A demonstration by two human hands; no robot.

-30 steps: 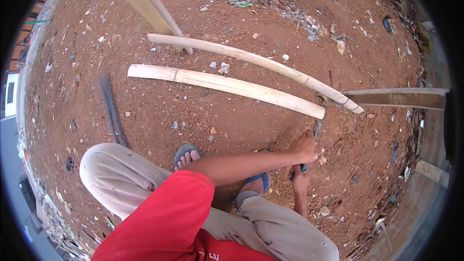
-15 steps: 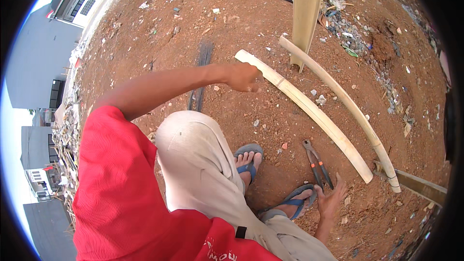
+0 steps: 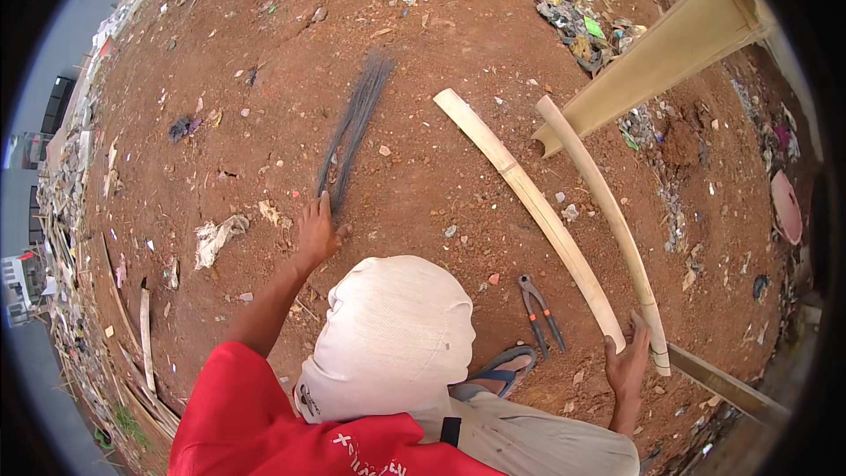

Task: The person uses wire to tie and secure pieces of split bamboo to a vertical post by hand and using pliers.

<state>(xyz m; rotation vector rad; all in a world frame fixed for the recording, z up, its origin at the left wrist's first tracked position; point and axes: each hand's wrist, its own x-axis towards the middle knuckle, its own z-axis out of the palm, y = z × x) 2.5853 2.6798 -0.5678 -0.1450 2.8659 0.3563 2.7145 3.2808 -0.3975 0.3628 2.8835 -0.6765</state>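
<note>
My left hand (image 3: 319, 231) reaches the near end of a bundle of thin dark wires (image 3: 359, 123) lying on the soil. Its forefinger points along the wires and the thumb stands apart; whether it presses on them I cannot tell. On the right, my right hand (image 3: 627, 366) is open, thumb and fingers apart on either side of the near end of a split bamboo strip (image 3: 538, 203). Contact there is unclear. A second bamboo strip (image 3: 608, 194) lies just right of it. Pincers (image 3: 539, 313) with black-and-orange handles rest left of the strips.
A wide bamboo piece (image 3: 661, 53) rises at the upper right, and another bamboo length (image 3: 727, 386) juts out at the lower right. Litter (image 3: 586, 31) is heaped at the far side. Bamboo scraps (image 3: 146, 339) lie at left. My sandalled foot (image 3: 502, 370) is near the pincers.
My left hand has gone from above the far end of the bamboo strip leftward to the wires. My right hand has come to the strip's near end. The view has turned left.
</note>
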